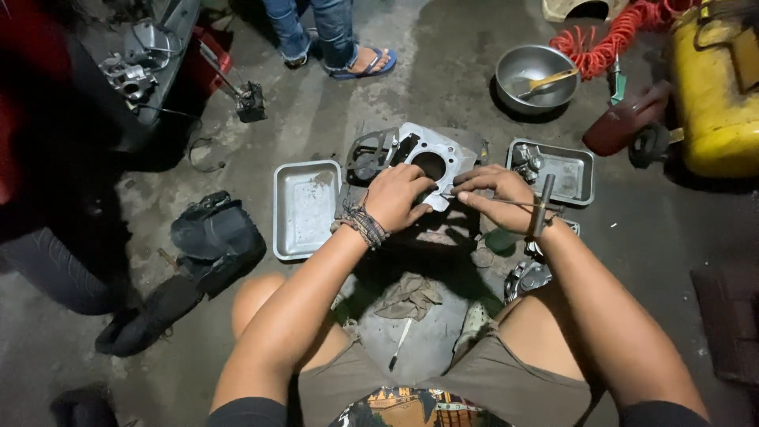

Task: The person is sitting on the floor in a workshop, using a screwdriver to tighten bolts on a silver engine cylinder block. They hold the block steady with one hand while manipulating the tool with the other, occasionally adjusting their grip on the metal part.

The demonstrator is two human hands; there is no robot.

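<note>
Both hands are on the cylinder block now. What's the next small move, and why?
Probably ease the thin tool in the right hand along the cylinder block edge: its tip already meets the rim by the bore, and the left hand braces the block.

Bare concrete floor [443, 63], grey and stained with dark oily patches — lit from above so the middle is bright and the edges drop into shadow. An empty metal tray [304, 209] sits on it, with a steel bowl [536, 75] farther back next to a coiled red hose [624, 35]. A yellow tank [715, 95] is off to the right edge. Someone in jeans and blue flip-flops [360, 62] stands at the top — dark bags [213, 237] slump on the left.
</note>
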